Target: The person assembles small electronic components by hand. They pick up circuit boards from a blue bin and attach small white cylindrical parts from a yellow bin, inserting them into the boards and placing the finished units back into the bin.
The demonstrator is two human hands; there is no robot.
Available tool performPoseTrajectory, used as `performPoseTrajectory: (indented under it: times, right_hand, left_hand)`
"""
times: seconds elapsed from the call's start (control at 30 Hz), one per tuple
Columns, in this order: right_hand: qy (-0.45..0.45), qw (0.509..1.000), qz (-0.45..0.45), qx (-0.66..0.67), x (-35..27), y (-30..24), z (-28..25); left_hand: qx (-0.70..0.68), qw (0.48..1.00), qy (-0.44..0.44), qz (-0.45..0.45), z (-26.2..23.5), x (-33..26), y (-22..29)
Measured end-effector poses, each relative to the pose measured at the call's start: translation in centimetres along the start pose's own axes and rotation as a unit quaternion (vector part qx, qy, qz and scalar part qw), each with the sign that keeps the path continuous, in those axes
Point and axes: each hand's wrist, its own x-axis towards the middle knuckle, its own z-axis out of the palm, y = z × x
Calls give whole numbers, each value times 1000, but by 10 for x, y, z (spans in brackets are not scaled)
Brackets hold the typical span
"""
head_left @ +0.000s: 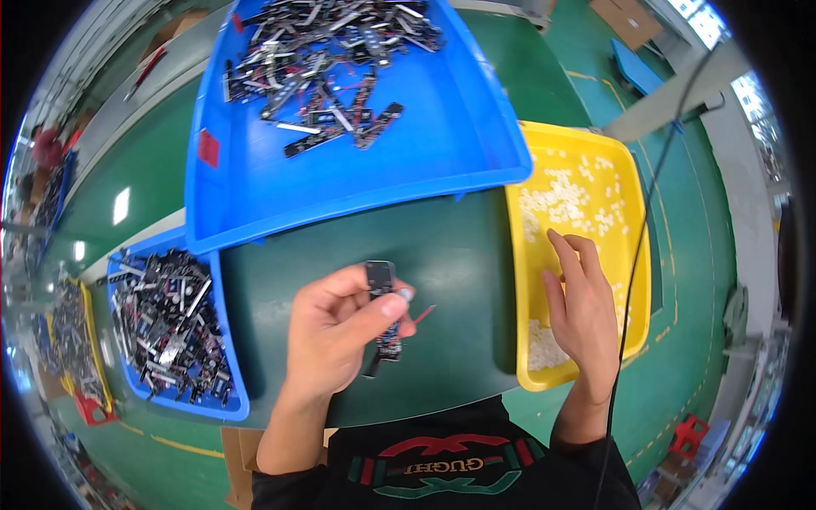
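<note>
My left hand (pixel 325 330) is closed on a narrow black circuit board (pixel 380 274), held upright above the table between thumb and fingers. A thin red wire (pixel 427 314) sticks out to the board's right. Over a yellow tray (pixel 519 336) on the right, my right hand (pixel 586 310) has its thumb and fingers apart, and nothing shows between them. Small white pieces (pixel 559 197) lie scattered in that tray, most of them beyond my fingertips. More white pieces (pixel 544 348) are heaped at its near end.
A large blue bin (pixel 408 161) at the far side holds a pile of similar boards (pixel 331 64). To the left, a smaller blue bin (pixel 235 387) is full of boards and metal strips. The dark green tabletop (pixel 459 255) lies between them. A black cable (pixel 650 183) runs down past my right hand.
</note>
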Motion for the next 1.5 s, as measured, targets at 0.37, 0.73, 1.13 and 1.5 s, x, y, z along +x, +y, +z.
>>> performPoseTrajectory:
  times: [0.37,0.73,1.13,1.5]
  right_hand:
    - [-33,996,-76,-38,-11,4,21]
    - [-54,998,-13,30,-5,7,23]
    - [-14,996,-87,25,-1,8,21]
    - [15,994,-94,53,-5,11,15]
  left_hand:
    - [171,953,131,212,-60,-45,51]
    - [683,606,404,53,-159,-104,154]
    - [743,598,209,213,-90,-14,147]
    - [852,438,-107,268,-84,160,108]
